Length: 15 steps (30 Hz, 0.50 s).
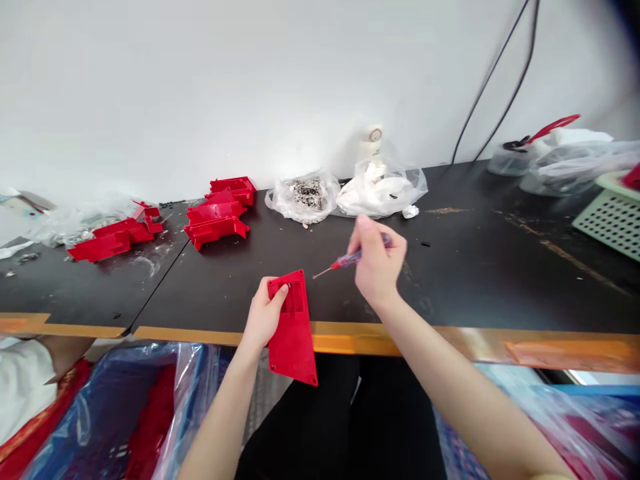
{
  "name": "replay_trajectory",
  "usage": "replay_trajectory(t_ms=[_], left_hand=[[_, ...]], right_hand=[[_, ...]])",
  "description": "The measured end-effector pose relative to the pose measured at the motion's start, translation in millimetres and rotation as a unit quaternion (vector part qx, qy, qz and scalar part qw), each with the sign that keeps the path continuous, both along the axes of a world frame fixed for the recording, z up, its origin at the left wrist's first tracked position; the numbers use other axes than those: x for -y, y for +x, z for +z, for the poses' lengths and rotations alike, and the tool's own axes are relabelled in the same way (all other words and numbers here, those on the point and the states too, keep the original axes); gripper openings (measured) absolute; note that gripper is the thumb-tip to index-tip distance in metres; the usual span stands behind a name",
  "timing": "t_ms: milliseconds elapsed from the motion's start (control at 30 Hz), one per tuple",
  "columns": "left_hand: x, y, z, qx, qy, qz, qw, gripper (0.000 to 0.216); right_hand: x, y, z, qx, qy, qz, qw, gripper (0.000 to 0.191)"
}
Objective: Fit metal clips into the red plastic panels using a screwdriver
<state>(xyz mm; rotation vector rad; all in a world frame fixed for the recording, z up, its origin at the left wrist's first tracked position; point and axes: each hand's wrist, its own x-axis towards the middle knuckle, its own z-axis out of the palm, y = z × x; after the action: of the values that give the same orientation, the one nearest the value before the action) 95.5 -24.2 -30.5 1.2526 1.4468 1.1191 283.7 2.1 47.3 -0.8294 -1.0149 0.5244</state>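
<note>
My left hand (263, 313) grips a flat red plastic panel (293, 343) at the table's front edge, its thumb pressed on a recessed slot near the top. The panel's lower end hangs past the edge, above my lap. In my right hand (379, 263) is a small screwdriver (345, 261) with a red and purple handle. Its thin metal tip points left, a short way right of the panel's top corner and apart from it. My right fingers are closed round the handle.
Red plastic parts (217, 213) stand at the back left, with more (117, 237) farther left. Clear bags hold small dark bits (307, 193) and white material (377, 190). A pale green basket (613, 217) is at right. Plastic-lined bins, one blue (195, 363), flank my legs. A person's sleeve (25, 380) shows at left.
</note>
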Motion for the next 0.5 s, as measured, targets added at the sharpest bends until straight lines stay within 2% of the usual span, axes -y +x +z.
replay_trajectory(t_ms=[67, 133, 233, 333, 500], left_hand=[[0.0, -2.2, -3.3, -0.004, -0.002, 0.002, 1.0, 0.029], [1.0, -3.3, -4.2, -0.004, -0.009, 0.0, 1.0, 0.029], [3.2, -3.2, -0.7, -0.028, -0.021, -0.001, 0.999, 0.035], [4.4, -2.8, 4.7, -0.057, -0.034, 0.002, 0.998, 0.04], [4.7, -3.1, 8.2, -0.064, -0.043, -0.013, 0.997, 0.036]], right_hand=[[-11.7, -17.6, -1.1, 0.065, 0.012, 0.061, 0.996, 0.049], [-17.0, -28.8, -9.4, 0.08, 0.019, 0.08, 0.993, 0.049], [-15.6, -34.4, -25.3, 0.066, 0.098, 0.039, 0.992, 0.048], [-10.7, -33.6, -34.0, 0.12, 0.216, 0.0, 0.969, 0.039], [-10.0, -31.3, -36.1, 0.177, 0.262, -0.011, 0.949, 0.037]])
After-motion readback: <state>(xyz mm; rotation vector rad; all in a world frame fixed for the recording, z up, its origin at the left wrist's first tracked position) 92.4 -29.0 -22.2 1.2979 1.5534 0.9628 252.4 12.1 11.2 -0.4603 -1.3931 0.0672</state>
